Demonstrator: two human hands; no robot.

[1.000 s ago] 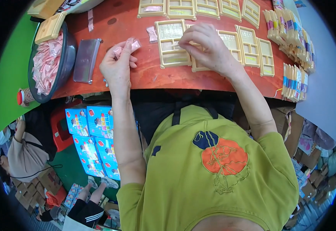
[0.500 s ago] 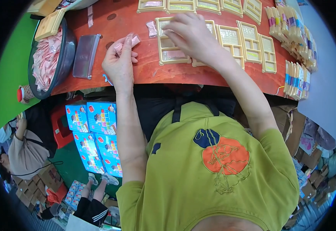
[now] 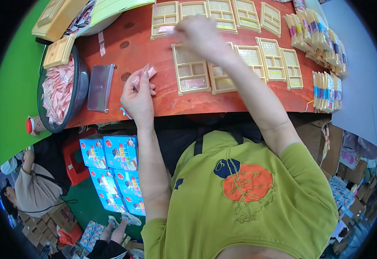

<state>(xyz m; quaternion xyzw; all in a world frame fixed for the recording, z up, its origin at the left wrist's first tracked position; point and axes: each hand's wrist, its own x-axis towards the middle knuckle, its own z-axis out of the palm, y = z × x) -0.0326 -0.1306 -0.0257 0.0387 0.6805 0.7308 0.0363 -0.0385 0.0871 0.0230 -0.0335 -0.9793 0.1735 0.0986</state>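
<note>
My left hand (image 3: 139, 98) is closed around small pink packets (image 3: 147, 74) in clear wrap, just above the table's near left part. My right hand (image 3: 199, 36) reaches over the cream compartment trays, its fingers smeared by motion. Its fingertips are beside the leftmost far tray (image 3: 165, 20), where a pink packet (image 3: 164, 30) shows in a lower compartment; whether they hold anything is unclear. Below the hand, the leftmost near tray (image 3: 191, 69) has a pink packet (image 3: 194, 83) in its bottom compartment. My right forearm partly covers the neighbouring trays.
A dark basin (image 3: 81, 82) of pink packets (image 3: 58, 93) stands left, a small cream tray (image 3: 59, 52) on its rim. Beside it lies a clear purplish case (image 3: 100, 88). Bundled sticks (image 3: 326, 91) are stacked right. Blue boxes (image 3: 119, 153) stand below the table edge; another person (image 3: 39, 187) is left.
My right hand has moved left and away from me, from the near tray to the far row. The loose pink packet between the rows is gone from its spot. The view has shifted.
</note>
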